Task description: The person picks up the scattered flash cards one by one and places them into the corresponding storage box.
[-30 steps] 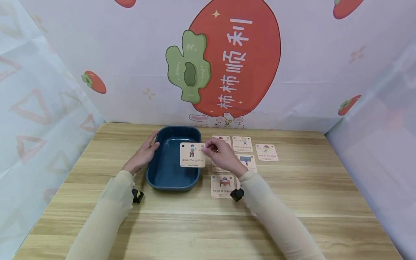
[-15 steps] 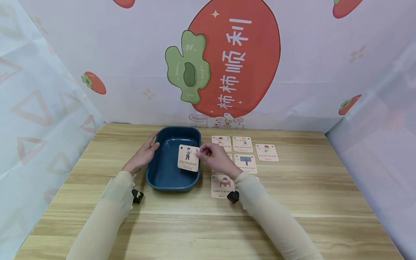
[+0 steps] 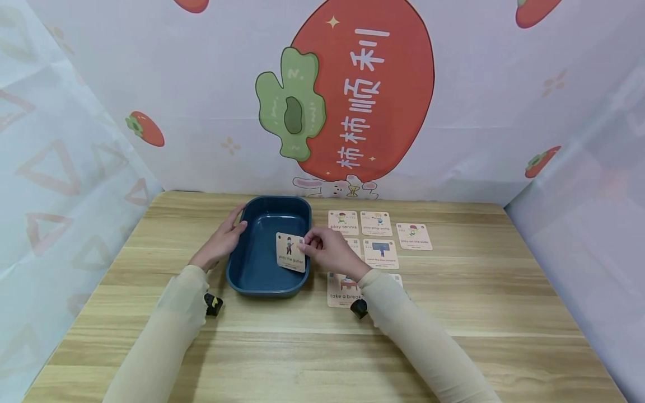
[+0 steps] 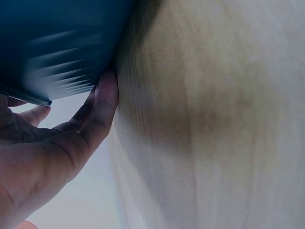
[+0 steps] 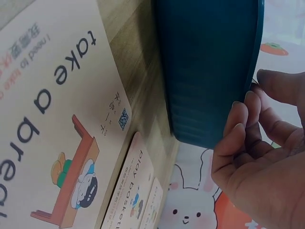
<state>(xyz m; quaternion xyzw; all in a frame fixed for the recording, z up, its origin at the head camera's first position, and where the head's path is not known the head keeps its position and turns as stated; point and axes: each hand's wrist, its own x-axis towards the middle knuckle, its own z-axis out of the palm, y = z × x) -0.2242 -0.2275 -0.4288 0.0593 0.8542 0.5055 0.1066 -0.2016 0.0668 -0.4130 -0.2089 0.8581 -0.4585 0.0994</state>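
My right hand [image 3: 330, 249] pinches the right edge of a square picture card [image 3: 288, 258] printed "play the guitar". The card slants within the right side of a dark blue rectangular bin [image 3: 267, 291]. Seen from the right wrist, that hand [image 5: 267, 138] has its curled fingers right at the bin's rim, and the card is almost wholly hidden. My left hand [image 3: 221, 240] rests along the bin's left side, fingers fairly straight. In the left wrist view, its fingertips touch the outer wall [image 4: 71, 57], low down near the table.
Several similar cards lie face up right of the bin, among them "take a break" [image 3: 344, 296], "play tennis" [image 3: 343, 223], "play ping-pong" [image 3: 375, 223] and "play on the slide" [image 3: 414, 236]. A printed cloth backdrop [image 3: 201, 84] stands behind the wooden table [image 3: 272, 358].
My right hand has moved slightly left and toward me, lowering the guitar card into the bin and tilting it. More of the "play tennis" card shows. The left hand has stayed put.
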